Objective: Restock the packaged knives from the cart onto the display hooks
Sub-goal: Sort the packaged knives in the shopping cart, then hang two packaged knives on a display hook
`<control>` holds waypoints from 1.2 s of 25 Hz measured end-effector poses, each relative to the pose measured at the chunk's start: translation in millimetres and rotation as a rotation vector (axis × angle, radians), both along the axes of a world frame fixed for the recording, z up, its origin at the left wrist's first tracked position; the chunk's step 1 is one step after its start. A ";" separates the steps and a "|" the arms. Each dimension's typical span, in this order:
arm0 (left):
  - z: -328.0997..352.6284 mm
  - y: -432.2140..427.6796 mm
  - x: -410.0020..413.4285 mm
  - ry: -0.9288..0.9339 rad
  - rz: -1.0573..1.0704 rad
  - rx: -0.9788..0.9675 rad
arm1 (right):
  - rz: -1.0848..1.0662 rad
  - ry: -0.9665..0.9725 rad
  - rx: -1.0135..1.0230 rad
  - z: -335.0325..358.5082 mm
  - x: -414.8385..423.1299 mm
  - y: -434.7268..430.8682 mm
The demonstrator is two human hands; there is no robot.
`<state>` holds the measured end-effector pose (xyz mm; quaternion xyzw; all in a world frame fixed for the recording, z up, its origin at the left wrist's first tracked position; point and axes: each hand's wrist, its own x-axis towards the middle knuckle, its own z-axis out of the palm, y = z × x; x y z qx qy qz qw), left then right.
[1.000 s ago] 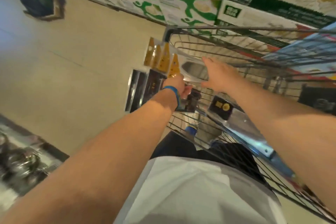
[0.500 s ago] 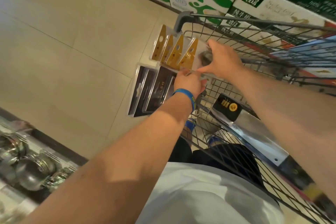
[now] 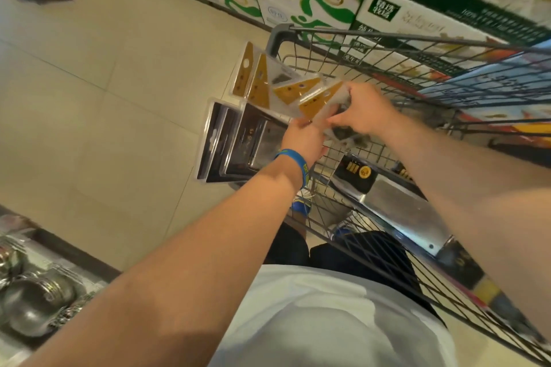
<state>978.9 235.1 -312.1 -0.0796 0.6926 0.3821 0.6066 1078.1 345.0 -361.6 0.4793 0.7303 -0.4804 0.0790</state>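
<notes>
Packaged knives (image 3: 286, 92) are held fanned in the clamped left grip (image 3: 304, 140) at the left rim of the cart (image 3: 387, 36), right grip (image 3: 366, 112) pinched on the rightmost pack; stack should be squared, hang holes aligned, before hooks are approached.

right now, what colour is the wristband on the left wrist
Blue wristband, clearest in the head view.

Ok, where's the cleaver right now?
Head view, right of centre: the cleaver lies in the cart, just below the right hand and right of the left hand, which both hold knife packs.
</notes>
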 end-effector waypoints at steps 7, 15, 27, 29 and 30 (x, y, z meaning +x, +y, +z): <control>27.8 -5.5 5.6 0.215 -0.242 0.099 | -0.472 0.197 -0.028 71.3 52.1 -5.7; 152.9 36.1 -3.3 0.472 -0.625 0.538 | -0.577 0.731 -0.030 253.1 85.3 17.1; 339.0 92.0 90.5 0.321 -0.406 1.129 | -0.920 0.850 0.311 399.0 142.1 -22.1; 358.3 93.7 108.7 0.375 -0.439 1.146 | -0.955 0.889 0.368 408.3 157.3 -28.6; 368.8 93.5 117.2 0.410 -0.456 1.144 | -0.968 0.905 0.395 416.9 165.6 -30.0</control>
